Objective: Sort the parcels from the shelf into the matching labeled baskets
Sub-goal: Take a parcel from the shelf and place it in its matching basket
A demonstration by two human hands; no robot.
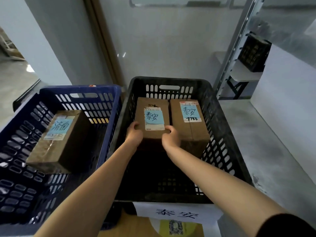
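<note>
- The blue basket [78, 89] stood on the left, one of two baskets. It held a single cardboard box, the 济南 parcel [68, 151], lying askew toward the basket's left wall.
- A blue note [60, 126] on top of it read 济南 in handwriting. The number on the slip beneath began with 3 and was otherwise illegible.
- The black basket [222, 134] stood just beside the blue one, to its right. It held two boxes side by side against its far wall, making three parcels in all.
- The left hand [134, 134] curled round the near left corner of the held parcel [153, 104], the left box of that pair, with fingers over its top edge.
- A second blue note [153, 117] on the held parcel read 泰安. It was stuck over a white shipping slip whose print was too small to read.
- The right hand [171, 135] gripped the same box at its near right corner.
- The 7786 parcel [191, 132] lay just beside it, at the far right corner of the black basket. Its blue note read 泰安, with 7786 in black marker beneath.
- A white label [177, 213] on the black basket's near wall read 泰安. A yellow sheet [188, 228] with a QR code lay below it.
- A perforated metal shelf upright [236, 43] rose at the right.
</note>
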